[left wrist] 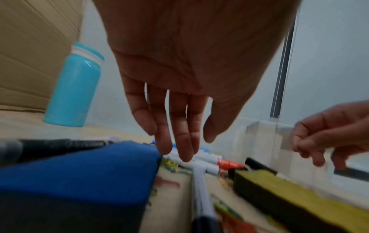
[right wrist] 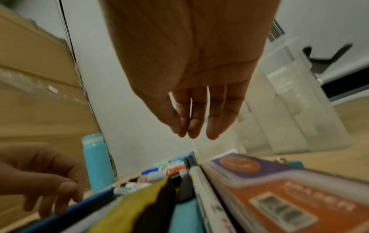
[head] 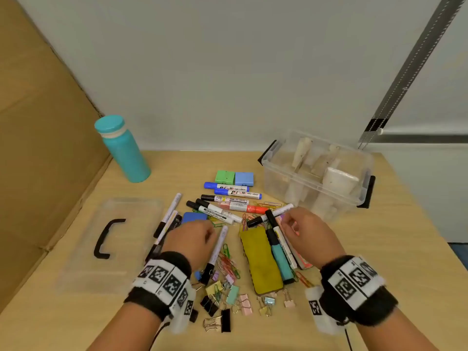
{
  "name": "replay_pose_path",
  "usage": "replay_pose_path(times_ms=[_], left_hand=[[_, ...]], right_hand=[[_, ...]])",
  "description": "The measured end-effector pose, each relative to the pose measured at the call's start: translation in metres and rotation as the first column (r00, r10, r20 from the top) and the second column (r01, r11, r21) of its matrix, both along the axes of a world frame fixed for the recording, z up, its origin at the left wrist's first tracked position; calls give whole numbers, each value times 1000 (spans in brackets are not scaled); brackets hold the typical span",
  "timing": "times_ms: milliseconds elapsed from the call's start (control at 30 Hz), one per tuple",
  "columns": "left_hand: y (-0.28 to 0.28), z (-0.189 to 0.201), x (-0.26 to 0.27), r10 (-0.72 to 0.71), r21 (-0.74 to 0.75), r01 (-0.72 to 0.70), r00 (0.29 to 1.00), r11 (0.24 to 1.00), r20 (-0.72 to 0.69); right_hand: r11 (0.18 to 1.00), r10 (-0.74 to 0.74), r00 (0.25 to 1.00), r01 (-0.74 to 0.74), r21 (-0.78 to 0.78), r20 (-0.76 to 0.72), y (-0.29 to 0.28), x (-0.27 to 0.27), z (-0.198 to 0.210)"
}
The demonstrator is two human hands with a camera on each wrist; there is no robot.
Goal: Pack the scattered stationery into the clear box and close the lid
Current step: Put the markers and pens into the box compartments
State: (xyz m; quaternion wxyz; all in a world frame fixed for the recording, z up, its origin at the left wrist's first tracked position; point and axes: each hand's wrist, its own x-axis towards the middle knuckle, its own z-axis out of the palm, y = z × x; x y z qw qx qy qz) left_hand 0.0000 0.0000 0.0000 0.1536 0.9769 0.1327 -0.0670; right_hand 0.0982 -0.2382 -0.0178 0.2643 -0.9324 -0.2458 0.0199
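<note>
Stationery lies scattered on the wooden table: several markers (head: 233, 196), a blue eraser (head: 193, 217), a yellow eraser (head: 260, 262), a teal marker (head: 279, 259), paper clips and binder clips (head: 228, 300). My left hand (head: 202, 231) hovers over the blue eraser (left wrist: 89, 173) and a white pen (head: 217, 249), fingers relaxed and holding nothing. My right hand (head: 291, 224) hovers over crossed markers and an orange packet (right wrist: 279, 189), also holding nothing. The clear box (head: 278, 183) stands lidless at the back right with pale items inside. Its clear lid (head: 136, 224) lies flat at the left.
A teal bottle (head: 124, 153) stands at the back left by a cardboard wall (head: 38, 148). Green and blue small boxes (head: 234, 177) sit behind the markers. The grey wall runs close behind the table. Bare tabletop shows to the right of my right hand.
</note>
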Motion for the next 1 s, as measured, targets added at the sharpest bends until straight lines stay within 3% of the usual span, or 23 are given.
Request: replay_pose_path(times_ms=[167, 333, 467, 533, 633, 733, 833, 900, 1000], left_hand=[[-12, -11, 14, -37, 114, 64, 974, 991, -224], [-15, -9, 19, -94, 141, 144, 945, 979, -313], [-11, 4, 21, -91, 90, 112, 973, 990, -210], [-5, 15, 26, -115, 81, 121, 990, 989, -83], [8, 24, 44, -195, 215, 194, 981, 957, -16], [20, 15, 66, -267, 381, 304, 952, 873, -147], [29, 0, 81, -330, 419, 426, 900, 802, -285], [33, -7, 87, -356, 420, 470, 877, 776, -324], [36, -14, 93, -362, 403, 485, 866, 776, -345]], right_hand=[[960, -100, 990, 69, -272, -100, 25, 20, -19], [949, -97, 987, 54, -312, -127, 39, 29, -24], [956, -93, 979, 38, -291, -180, 39, 32, -23], [965, -101, 976, 49, -258, -192, 36, 30, -22], [984, -117, 972, 85, -158, -202, 32, 24, -14], [997, -71, 973, 74, 7, -219, 27, 16, 2], [989, 46, 980, -18, 144, -194, 19, 5, 25], [977, 103, 987, -77, 198, -124, 12, 2, 43], [934, 70, 997, -78, 347, 34, 3, 5, 69]])
